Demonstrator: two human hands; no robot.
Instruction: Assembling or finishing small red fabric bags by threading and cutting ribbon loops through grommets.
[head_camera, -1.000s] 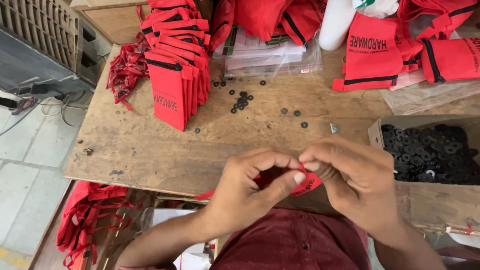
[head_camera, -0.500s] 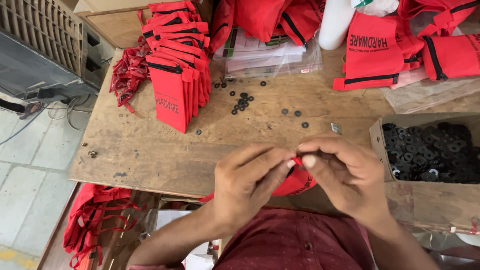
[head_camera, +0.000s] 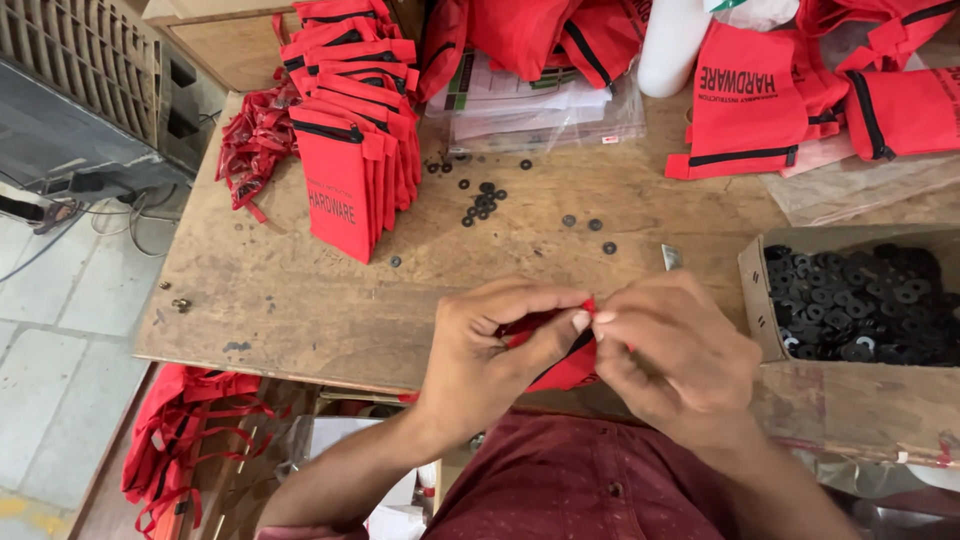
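Note:
Both of my hands pinch one small red fabric pouch (head_camera: 566, 366) with a black zip, held over the near edge of the wooden table (head_camera: 300, 300). My left hand (head_camera: 495, 345) grips its left side, thumb and forefinger at the top. My right hand (head_camera: 670, 355) covers its right side, fingertips meeting the left thumb at the pouch's top corner. Most of the pouch is hidden between my palms.
A row of red zip pouches (head_camera: 350, 150) leans at the back left. Loose black washers (head_camera: 485, 198) lie mid-table. A cardboard box of black washers (head_camera: 860, 300) stands at the right. More red pouches (head_camera: 780, 100) and a white bottle (head_camera: 672, 40) lie at the back. Red pouches (head_camera: 190, 440) hang below the table's left.
My hands have stayed together on the pouch, shifting slightly lower and to the right; the fingertips have closed tighter at its top corner.

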